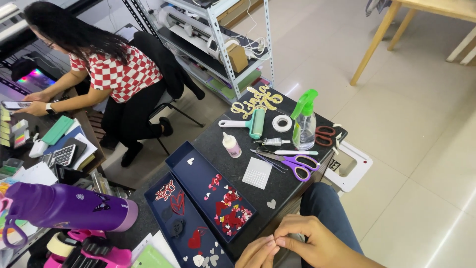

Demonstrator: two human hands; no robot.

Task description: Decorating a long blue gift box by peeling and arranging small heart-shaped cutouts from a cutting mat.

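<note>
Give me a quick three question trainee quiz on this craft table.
1. True or false: the purple scissors lie right beside the spray bottle.
2. What fills the navy tray nearest the hands: A red paper hearts, B coins, C screws?
3. Where do the left hand and right hand meet?

Key: 1 true. 2 A. 3 At the table's near edge, fingertips pinched together; anything held is too small to tell.

Single head-worn view, looking steeply down and forward over a dark table [297,186]. Wearer's hands, left hand [257,253] and right hand [315,243], sit close at bottom edge; a seated person [106,69] farther off, upper left. No second view.
</note>
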